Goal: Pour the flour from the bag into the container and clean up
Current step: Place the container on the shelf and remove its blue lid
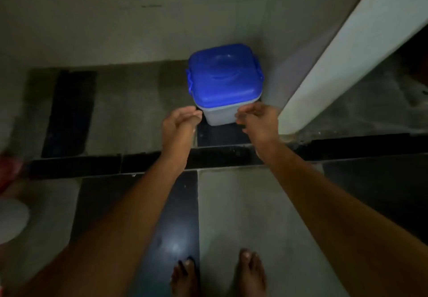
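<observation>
**Squarely ahead: the container sits between two reaching hands**

Just beyond the fingertips stands the container (224, 92) — a pale, squarish tub with a blue lid (223, 74) clipped on at both sides. It rests on the floor (243, 215) in a corner, close against the wall (115, 18) behind it and near the white panel (335, 60) that slants down on the right. It stands upright, and with its near-square plan it has no real long axis; the faces that matter are its left and right walls, which line up with the two hands.

The left hand (179, 120) is low at the tub's near-left corner, fingers loosely curled and unclenched, tips at or just touching the pale wall below the lid — the blur does not let me say which. The right hand (257, 117) mirrors it at the near-right corner, also loosely curled and holding nothing, its fingertips just beside the tub. Neither hand has closed on anything. Both arms reach forward and down by about the same amount, so neither is clearly nearer; the tub lies straight ahead, centred in the gap between them.

My reading is that a two-handed lift by the side walls is the natural next step, each palm needing to travel forward and inward along its own side. The lid is still on and no flour bag is in view, so the pouring appears not to have begun. The person's bare feet (217, 273) stand on the tiles well back from the tub. The light is dim and the edges of the frame are smeared.
</observation>
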### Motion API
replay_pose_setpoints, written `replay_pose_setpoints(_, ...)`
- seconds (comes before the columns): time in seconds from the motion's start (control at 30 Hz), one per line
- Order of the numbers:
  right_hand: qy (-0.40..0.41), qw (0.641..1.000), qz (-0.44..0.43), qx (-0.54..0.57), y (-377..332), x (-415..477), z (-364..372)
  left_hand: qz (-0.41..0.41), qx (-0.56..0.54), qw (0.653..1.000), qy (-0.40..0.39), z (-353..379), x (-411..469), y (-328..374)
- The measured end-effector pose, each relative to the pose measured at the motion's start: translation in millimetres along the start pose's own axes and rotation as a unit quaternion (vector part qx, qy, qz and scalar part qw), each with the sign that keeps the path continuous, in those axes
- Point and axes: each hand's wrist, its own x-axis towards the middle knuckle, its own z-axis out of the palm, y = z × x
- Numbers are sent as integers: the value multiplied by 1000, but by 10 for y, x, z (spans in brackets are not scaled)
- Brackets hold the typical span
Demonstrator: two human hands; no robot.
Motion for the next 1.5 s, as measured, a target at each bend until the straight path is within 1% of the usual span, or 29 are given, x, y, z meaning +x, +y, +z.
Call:
replay_pose_setpoints(0.1,21,999,-42,-17,345,460,127,-3,-19,1000,17,127,462,-325)
replay_pose_setpoints(0.13,32,999,-33,-23,409,582,155,-16,-24,999,23,161,613,-407)
replay_pose_setpoints(0.23,65,996,-62,-5,521,972,229,-38,-24,999,29,310,1055,-549)
replay_pose_setpoints(0.33,103,987,-111,-54,503,1229,254,-55,21,998,16,481,1379,-613)
replay_pose_setpoints(0.4,117,982,-132,-75,465,1370,274,-45,38,998,11,583,1561,-598)
replay_pose_setpoints(0.5,160,963,-168,-139,423,1647,282,-25,51,998,22,699,1783,-581)
replay_pose_setpoints(0.57,166,961,-136,-174,407,1869,294,-20,60,997,32,748,1901,-614)
replay_pose_setpoints(0.6,150,969,-100,-170,407,1989,300,-25,56,998,31,780,1954,-635)
replay_pose_setpoints(0.67,95,989,-29,-113,421,2193,296,-34,42,998,29,811,2035,-670)
replay_pose_setpoints(0.73,58,998,20,-30,465,2343,287,-47,6,999,17,829,2111,-704)
replay_pose_setpoints(0.77,55,998,26,1,526,2413,280,-50,-16,999,9,832,2151,-731)
replay_pose_setpoints(0.83,59,998,14,25,631,2456,281,-45,-29,999,0,797,2190,-773)
replay_pose_setpoints(0.93,64,997,0,50,730,2340,224,-49,-27,998,-18,694,2169,-881)
replay_pose_setpoints(1.03,47,995,29,83,812,2068,103,-107,-49,989,-95,499,1971,-963)
replay_pose_setpoints(1.1,56,991,36,115,914,1787,16,-141,-35,981,-127,327,1701,-974)
replay_pose_setpoints(1.2,42,988,45,144,1011,1183,-117,-179,-11,976,-121,52,1140,-963)
replay_pose_setpoints(1.27,27,987,71,142,1008,745,-213,-179,-7,979,-102,-161,700,-905)
replay_pose_setpoints(1.33,19,987,90,131,957,337,-311,-174,-16,979,-101,-358,286,-797)
replay_pose_setpoints(1.47,11,989,79,126,685,-465,-562,-132,-48,983,-117,-720,-519,-447)
replay_pose_setpoints(1.5,-3,988,85,130,460,-786,-637,-131,-48,984,-114,-879,-824,-219)
